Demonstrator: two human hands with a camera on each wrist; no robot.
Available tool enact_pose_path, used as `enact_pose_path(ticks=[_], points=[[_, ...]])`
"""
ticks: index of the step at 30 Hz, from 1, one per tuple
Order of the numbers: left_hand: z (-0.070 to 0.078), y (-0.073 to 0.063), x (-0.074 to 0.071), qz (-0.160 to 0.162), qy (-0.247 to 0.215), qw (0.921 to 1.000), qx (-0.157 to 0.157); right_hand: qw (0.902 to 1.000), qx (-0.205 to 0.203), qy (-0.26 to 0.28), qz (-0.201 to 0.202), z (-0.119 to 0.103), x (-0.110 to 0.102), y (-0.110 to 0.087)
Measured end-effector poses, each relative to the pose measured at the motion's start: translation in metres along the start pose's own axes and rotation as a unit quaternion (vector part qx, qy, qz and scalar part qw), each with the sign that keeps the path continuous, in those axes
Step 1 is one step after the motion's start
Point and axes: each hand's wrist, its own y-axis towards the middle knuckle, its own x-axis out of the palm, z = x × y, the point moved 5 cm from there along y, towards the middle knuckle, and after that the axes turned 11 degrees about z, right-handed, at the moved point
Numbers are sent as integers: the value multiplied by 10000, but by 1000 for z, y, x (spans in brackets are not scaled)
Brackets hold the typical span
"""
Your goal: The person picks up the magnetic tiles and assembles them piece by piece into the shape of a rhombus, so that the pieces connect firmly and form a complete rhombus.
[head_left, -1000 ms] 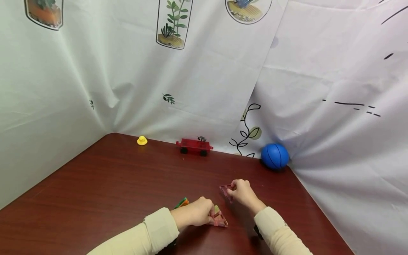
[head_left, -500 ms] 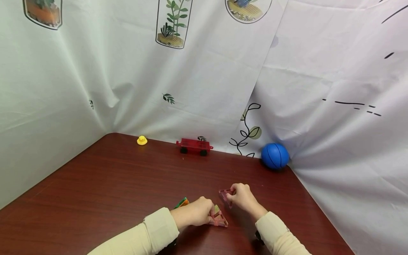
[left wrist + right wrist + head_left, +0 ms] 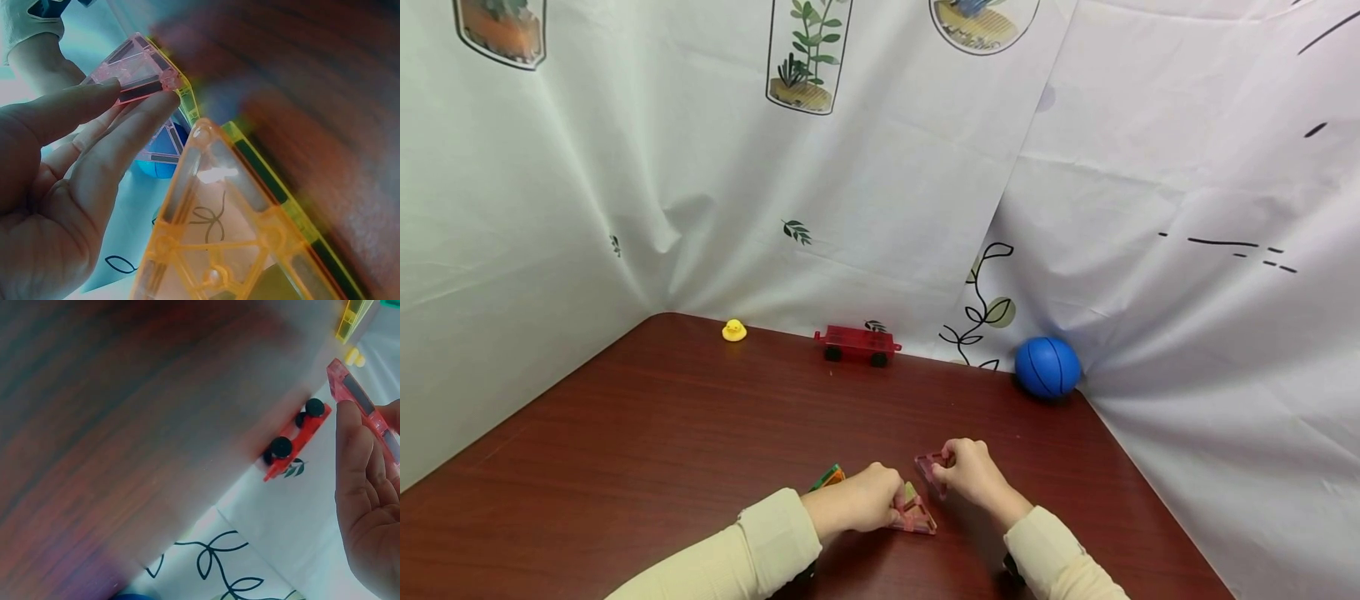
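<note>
In the head view, my left hand [image 3: 867, 498] pinches a pink see-through triangular magnetic tile [image 3: 917, 522] low over the table. A yellow-green tile [image 3: 189, 103] stands right against that pink tile in the left wrist view. My right hand [image 3: 974, 472] is farther out and to the right, pinching another pink triangular magnetic tile [image 3: 356, 394] between thumb and fingers. A gap separates the two held tiles in the head view. Close to the left wrist camera is an orange triangular tile [image 3: 215, 253] with a yellow-green tile along its edge; my left hand partly hides these in the head view.
A red toy wagon [image 3: 857, 343] with black wheels stands at the table's back edge. Left of it sits a yellow rubber duck [image 3: 734, 331]; a blue ball [image 3: 1047, 367] rests in the back right corner. White printed cloth [image 3: 880, 183] hangs behind the brown table [image 3: 662, 433].
My right hand has come a little nearer to the front with its pink tile, towards the left-hand tile. The left hand has stayed in place.
</note>
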Motion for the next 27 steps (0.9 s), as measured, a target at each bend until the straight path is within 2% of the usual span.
enact_pose_path(ticks=[12, 27], points=[[0, 0, 1, -87, -86, 9999, -41, 9998, -96, 137, -49, -5, -4, -9], [0, -1, 1, -137, -89, 9998, -75, 9987, -316, 227, -326, -13, -3, -18]])
